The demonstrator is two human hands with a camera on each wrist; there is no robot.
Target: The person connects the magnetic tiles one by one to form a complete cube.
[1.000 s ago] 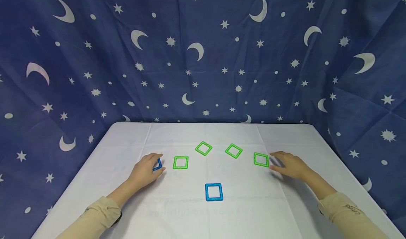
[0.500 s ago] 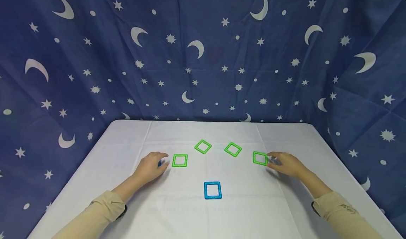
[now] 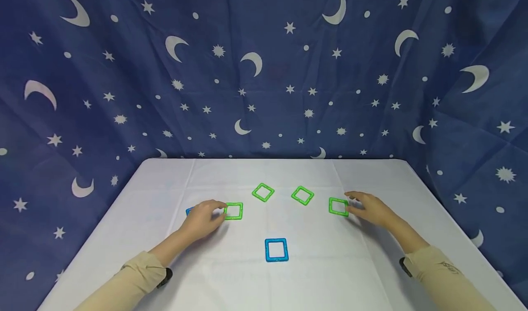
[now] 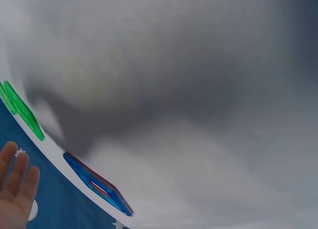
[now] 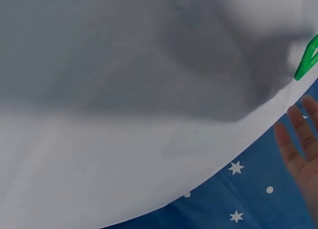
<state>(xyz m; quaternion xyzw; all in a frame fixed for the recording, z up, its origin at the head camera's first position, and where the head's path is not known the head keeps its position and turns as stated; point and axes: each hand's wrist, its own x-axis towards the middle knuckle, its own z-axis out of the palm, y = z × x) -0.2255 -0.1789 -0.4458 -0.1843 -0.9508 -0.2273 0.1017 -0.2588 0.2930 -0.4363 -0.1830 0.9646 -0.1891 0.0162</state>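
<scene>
My left hand (image 3: pixel 202 219) reaches over the left green square magnetic tile (image 3: pixel 234 218), thumb and fingertips at its left edge; contact is unclear. Partly hidden behind that hand lies a blue square magnetic tile (image 3: pixel 189 210). On the other side my right hand (image 3: pixel 371 208) has its thumb and fingers spread by the right edge of another green tile (image 3: pixel 330 205). In the left wrist view the fingers look straight, with a blue tile (image 4: pixel 79 167) and green tiles (image 4: pixel 25 112) beyond. Straight fingers also show in the right wrist view, near a green tile (image 5: pixel 304 65).
Two more green tiles, the left one (image 3: pixel 258 197) and the right one (image 3: pixel 299 200), lie turned like diamonds toward the back. A blue tile (image 3: pixel 277 259) lies nearer the front. The white-covered table (image 3: pixel 321 283) meets a blue curtain (image 3: pixel 280 72) with moons and stars.
My left hand has moved right, from over the left blue tile to the left green tile, uncovering a corner of the blue one. My right hand stays by its green tile.
</scene>
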